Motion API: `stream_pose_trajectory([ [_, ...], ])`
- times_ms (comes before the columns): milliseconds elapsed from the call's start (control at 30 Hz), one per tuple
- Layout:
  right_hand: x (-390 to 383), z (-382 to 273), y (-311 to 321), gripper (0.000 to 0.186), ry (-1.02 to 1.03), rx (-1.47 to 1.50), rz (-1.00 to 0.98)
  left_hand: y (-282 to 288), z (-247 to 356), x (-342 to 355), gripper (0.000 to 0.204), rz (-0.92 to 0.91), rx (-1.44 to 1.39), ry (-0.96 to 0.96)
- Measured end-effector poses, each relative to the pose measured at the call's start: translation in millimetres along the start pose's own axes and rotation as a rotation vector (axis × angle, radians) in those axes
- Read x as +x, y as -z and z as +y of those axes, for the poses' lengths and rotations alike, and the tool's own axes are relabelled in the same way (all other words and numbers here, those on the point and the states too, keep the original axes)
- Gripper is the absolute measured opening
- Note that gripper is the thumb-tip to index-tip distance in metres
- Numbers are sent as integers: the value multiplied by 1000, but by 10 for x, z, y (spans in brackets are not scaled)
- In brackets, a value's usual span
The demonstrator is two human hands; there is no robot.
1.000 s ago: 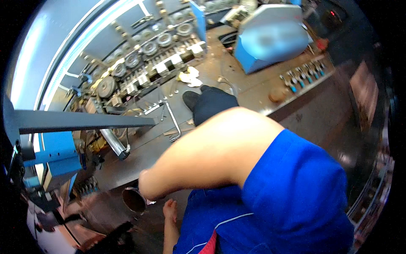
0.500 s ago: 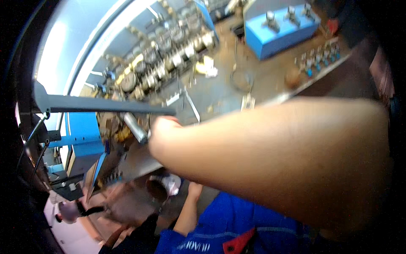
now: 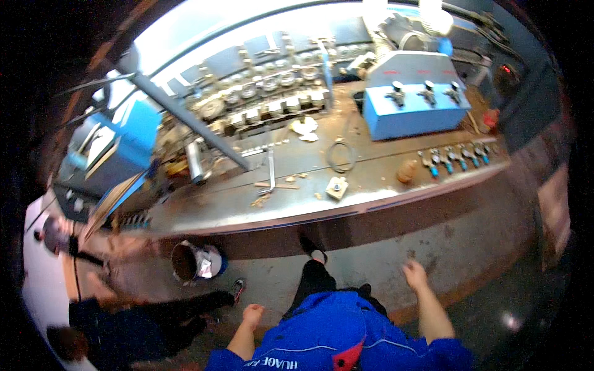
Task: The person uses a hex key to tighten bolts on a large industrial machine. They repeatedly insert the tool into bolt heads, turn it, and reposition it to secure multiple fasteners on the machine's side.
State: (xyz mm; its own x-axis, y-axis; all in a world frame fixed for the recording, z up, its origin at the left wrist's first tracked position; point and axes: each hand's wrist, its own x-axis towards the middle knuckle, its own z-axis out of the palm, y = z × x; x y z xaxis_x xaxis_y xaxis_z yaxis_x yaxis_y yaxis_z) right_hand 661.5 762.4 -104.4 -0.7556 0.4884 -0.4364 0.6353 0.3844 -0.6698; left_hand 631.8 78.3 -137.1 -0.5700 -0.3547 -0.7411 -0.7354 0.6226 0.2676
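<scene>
Both my hands hang away from the metal workbench [image 3: 241,214], over the floor. My left hand [image 3: 252,314] is at the left of my blue jacket [image 3: 315,331], with its fingers curled in and nothing seen in them. Out to the right, my right hand [image 3: 414,272] hangs with loosely bent fingers, partly apart, and nothing shows in it. Neither hand touches anything. On the bench ahead lie an L-shaped hex key [image 3: 271,170], a white square block [image 3: 336,188], a wire coil [image 3: 341,156] and a crumpled pale cloth [image 3: 305,128].
A roller machine [image 3: 272,111] runs along the back. At the right stand a blue box [image 3: 411,117] with gauges and a row of small valves [image 3: 458,159]. A bucket [image 3: 184,261] sits on the floor. Another person [image 3: 136,328] is close at lower left; a grey bar [image 3: 185,117] slants overhead.
My right arm, earlier stretched across the view toward the grey bar, has come down to my right side. My view has swung, and I stand back from the bench.
</scene>
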Motion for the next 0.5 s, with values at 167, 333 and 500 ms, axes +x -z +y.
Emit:
stream_pose_trajectory([
  [167, -2017, 3189, 309, 36, -173, -831, -505, -457, -169, -592, 50, -387, 197, -103],
  [333, -2991, 3522, 342, 34, -440, -642, -593, -541, 498, -1222, 54, -2, -33, -121],
  [500, -2633, 3862, 160, 32, -473, -474, -355, -894, 771, -1117, 54, -106, 23, -318],
])
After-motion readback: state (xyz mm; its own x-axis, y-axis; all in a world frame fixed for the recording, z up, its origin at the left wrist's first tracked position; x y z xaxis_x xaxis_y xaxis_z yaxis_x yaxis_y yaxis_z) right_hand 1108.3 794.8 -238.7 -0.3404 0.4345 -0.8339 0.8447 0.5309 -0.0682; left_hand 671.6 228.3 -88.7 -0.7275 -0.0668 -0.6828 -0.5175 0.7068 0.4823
